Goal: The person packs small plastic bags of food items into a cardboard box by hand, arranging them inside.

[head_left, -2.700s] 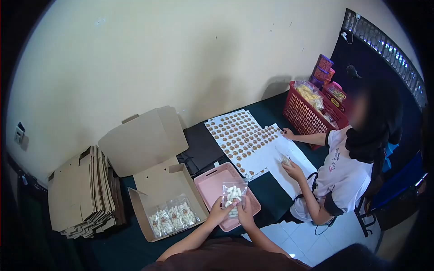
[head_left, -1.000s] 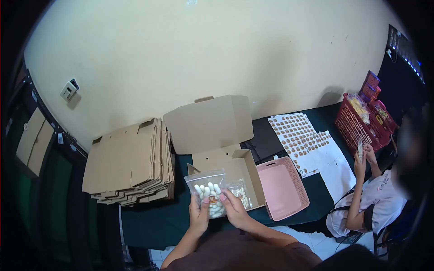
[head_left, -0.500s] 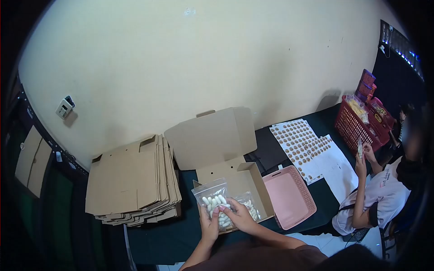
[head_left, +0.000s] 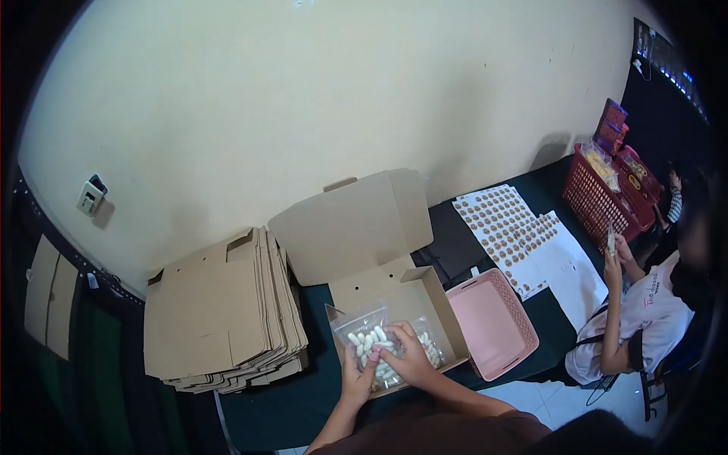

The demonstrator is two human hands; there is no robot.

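Observation:
A clear zip bag (head_left: 364, 331) of white oblong pieces is held between both hands over the near part of an open cardboard box (head_left: 447, 318). My left hand (head_left: 356, 377) grips the bag's lower left side, its thumb on the front. On the bag's right side is my right hand (head_left: 407, 356), fingers curled round the plastic and thumb near the other thumb. A second clear bag (head_left: 430, 345) with similar white pieces lies in the box, just right of my right hand. The box's lid (head_left: 353, 227) stands raised against the wall.
Left is a stack of flat cardboard boxes (head_left: 212, 315). Right are a pink basket (head_left: 494, 322), sticker sheets (head_left: 504, 231), a black flat item (head_left: 447, 246) and a red basket (head_left: 599, 193) with packets. A person (head_left: 637, 311) at far right holds a small packet.
The view has shifted slightly. My right hand's fingers have moved up and further over the right side of the held bag. The other person's hands and packet have shifted a little.

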